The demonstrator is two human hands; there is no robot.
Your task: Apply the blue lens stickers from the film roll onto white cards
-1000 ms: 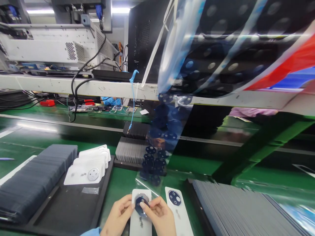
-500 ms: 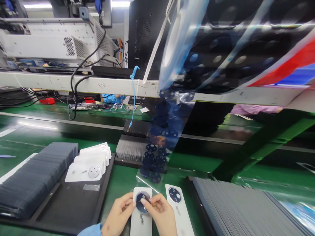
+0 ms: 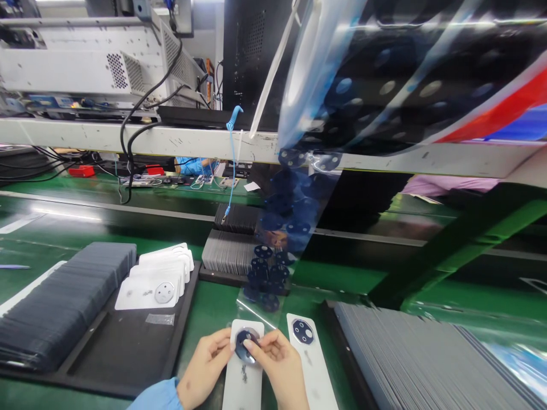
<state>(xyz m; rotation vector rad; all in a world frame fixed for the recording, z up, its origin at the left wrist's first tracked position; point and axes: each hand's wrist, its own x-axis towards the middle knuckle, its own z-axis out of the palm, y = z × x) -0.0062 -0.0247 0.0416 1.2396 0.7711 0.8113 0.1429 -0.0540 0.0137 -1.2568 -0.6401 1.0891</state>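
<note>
Its lower end cut off by the view, a smooth white panel [image 3: 242, 387] sits over the glossy green worktop [image 3: 200, 316], fingers of the left hand [image 3: 205, 359] clamped on its left edge; those of the right hand [image 3: 282, 361] pinch a dark, shiny round film [image 3: 241, 348] over its upper part, the thumb hiding some.

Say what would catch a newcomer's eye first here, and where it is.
The huge roll of dark film at upper right probably strikes first, with a strip of dark discs hanging mid-view. At bottom centre, the left hand touches a white panel while the right hand holds a dark disc over it.
</note>
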